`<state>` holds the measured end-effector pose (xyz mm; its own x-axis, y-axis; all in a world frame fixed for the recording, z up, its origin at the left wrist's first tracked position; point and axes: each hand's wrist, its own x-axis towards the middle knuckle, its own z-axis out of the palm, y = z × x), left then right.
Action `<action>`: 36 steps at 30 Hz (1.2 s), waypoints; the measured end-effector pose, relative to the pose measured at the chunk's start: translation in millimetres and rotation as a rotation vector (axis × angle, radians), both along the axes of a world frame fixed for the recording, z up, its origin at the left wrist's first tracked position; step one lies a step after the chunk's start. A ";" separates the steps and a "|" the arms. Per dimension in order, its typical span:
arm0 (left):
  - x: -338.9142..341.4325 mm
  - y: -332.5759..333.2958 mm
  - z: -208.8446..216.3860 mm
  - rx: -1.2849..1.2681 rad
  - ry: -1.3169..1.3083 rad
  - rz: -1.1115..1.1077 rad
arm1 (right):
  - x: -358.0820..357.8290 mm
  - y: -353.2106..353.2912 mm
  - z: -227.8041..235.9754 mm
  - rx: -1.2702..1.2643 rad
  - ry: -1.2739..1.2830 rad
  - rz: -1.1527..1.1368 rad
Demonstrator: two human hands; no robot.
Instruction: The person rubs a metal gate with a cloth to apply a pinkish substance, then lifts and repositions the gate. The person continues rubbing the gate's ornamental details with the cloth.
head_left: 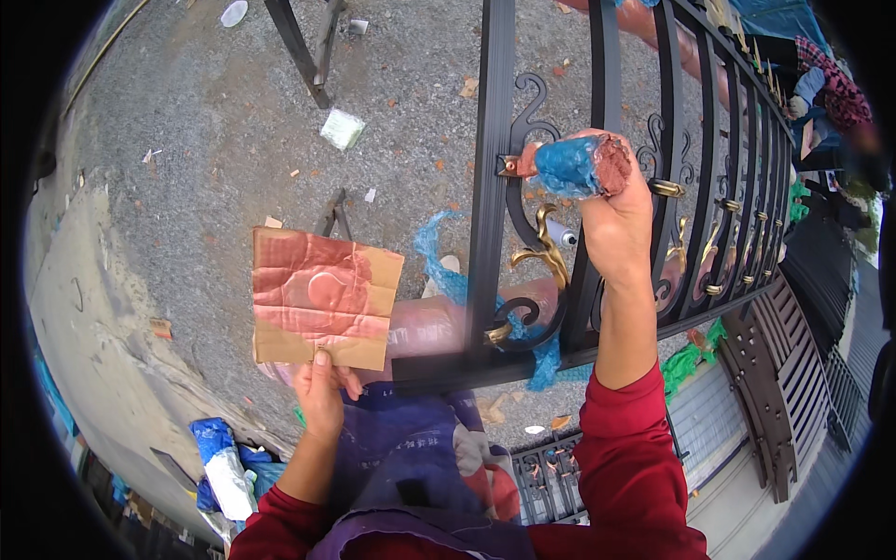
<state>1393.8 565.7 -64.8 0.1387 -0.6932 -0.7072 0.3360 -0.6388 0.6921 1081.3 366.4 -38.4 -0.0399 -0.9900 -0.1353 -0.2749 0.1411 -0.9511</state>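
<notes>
Right hand grips a paint brush with blue-wrapped handle, its tip against the black iron gate. Left hand pinches a paint-smeared cardboard piece by its lower edge, left of the gate. Gravel ground with paper scraps lies behind; more gate panels lie right.

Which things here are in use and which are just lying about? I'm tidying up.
In use: right hand gripping a blue-wrapped brush; left hand holding a paint-smeared cardboard piece; black iron gate with gold scrolls.

Lying about: white paper scrap on the gravel; blue plastic sheet; stacked gate panels.
</notes>
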 end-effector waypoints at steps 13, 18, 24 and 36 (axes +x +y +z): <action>0.7 -1.4 -1.9 0.009 0.023 -0.001 | 2.5 -22.5 13.8 -0.161 0.325 0.359; 1.5 1.3 -3.1 0.016 0.018 0.020 | -10.2 -22.0 17.2 -0.222 0.353 0.270; 0.8 1.3 -3.5 0.002 0.040 0.019 | -4.7 -25.8 16.7 -0.309 0.529 0.453; 0.3 1.9 -4.1 -0.020 0.019 0.018 | -12.1 -22.0 12.8 -0.389 0.488 0.374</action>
<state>1394.2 567.6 -68.9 0.1378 -0.7047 -0.6960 0.3610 -0.6186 0.6979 1069.2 344.3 -25.5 0.3451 -0.9219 0.1758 -0.6442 -0.3689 -0.6700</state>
